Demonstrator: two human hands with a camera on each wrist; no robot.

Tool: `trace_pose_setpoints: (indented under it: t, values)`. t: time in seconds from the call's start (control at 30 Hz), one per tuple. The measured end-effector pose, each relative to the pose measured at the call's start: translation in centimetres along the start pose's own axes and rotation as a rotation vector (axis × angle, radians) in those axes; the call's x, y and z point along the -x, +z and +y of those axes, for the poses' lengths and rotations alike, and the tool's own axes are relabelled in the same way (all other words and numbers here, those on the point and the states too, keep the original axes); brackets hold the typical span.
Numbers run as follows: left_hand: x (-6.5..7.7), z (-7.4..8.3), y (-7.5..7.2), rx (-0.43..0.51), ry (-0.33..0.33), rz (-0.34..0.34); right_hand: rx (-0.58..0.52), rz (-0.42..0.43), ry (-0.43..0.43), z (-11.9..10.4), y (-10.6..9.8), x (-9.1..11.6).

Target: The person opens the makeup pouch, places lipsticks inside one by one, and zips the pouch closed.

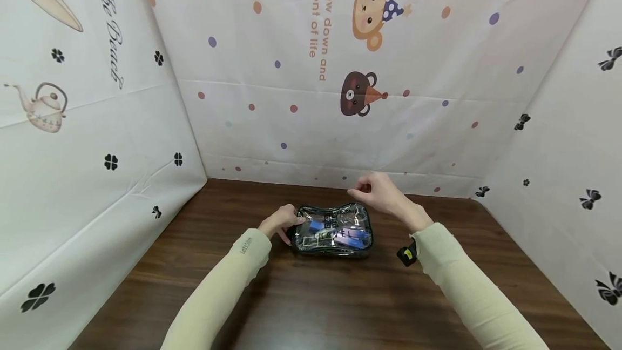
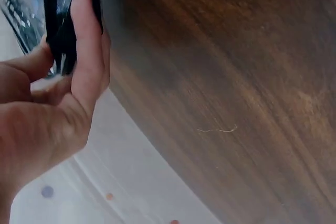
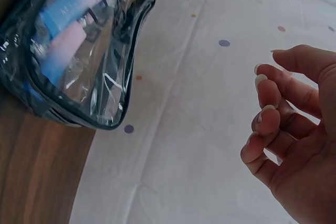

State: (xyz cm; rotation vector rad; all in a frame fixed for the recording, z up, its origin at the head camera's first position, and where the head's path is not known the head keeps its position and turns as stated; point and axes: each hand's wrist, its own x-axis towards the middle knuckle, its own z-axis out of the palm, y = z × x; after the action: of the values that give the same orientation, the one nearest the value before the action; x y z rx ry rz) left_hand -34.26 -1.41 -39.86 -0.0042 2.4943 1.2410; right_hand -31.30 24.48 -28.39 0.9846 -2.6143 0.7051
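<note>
A clear travel pouch (image 1: 335, 244) with black edging and lettering lies on the table. Blue and pink tubes (image 3: 68, 1) show through its plastic. My left hand (image 1: 281, 220) grips the pouch's left end, thumb on the top face; in the left wrist view the fingers (image 2: 86, 40) pinch its black edge. Above and beyond the pouch's right end, my right hand (image 1: 381, 193) is raised, apart from it. Its fingers (image 3: 268, 121) are loosely curled with nothing between them in the right wrist view.
The dark wooden table (image 1: 320, 301) runs back to a white printed cloth (image 1: 291, 69) hanging behind and at both sides. A small black device (image 1: 407, 254) sits at my right wrist, by the pale green sleeve (image 1: 466, 280).
</note>
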Motion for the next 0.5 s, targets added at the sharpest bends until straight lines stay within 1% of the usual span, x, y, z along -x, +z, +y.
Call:
trace_pose_setpoints:
  t: [0.13, 0.23, 0.3, 0.37, 0.43, 0.5]
  values:
    - [-0.6, 0.2, 0.4, -0.221, 0.025, 0.139, -0.017, -0.005, 0.006, -0.3, 1.2, -0.5]
    - [-0.9, 0.3, 0.5, -0.397, 0.080, 0.254, -0.004, 0.025, 0.001, -0.7, 1.9, -1.2]
    - [-0.9, 0.2, 0.5, -0.483, 0.108, 0.314, 0.009, 0.048, -0.004, -1.1, 2.3, -1.6]
    - [-0.7, 0.4, 0.5, -0.538, 0.138, 0.367, 0.035, 0.074, -0.003, -1.6, 2.5, -1.9]
    - [-0.3, 0.8, 0.4, -0.543, 0.164, 0.408, 0.074, 0.105, 0.004, -2.1, 2.6, -2.2]
    - [0.1, 1.4, 0.1, -0.529, 0.209, 0.459, 0.132, 0.138, 0.028, -2.5, 2.6, -2.3]
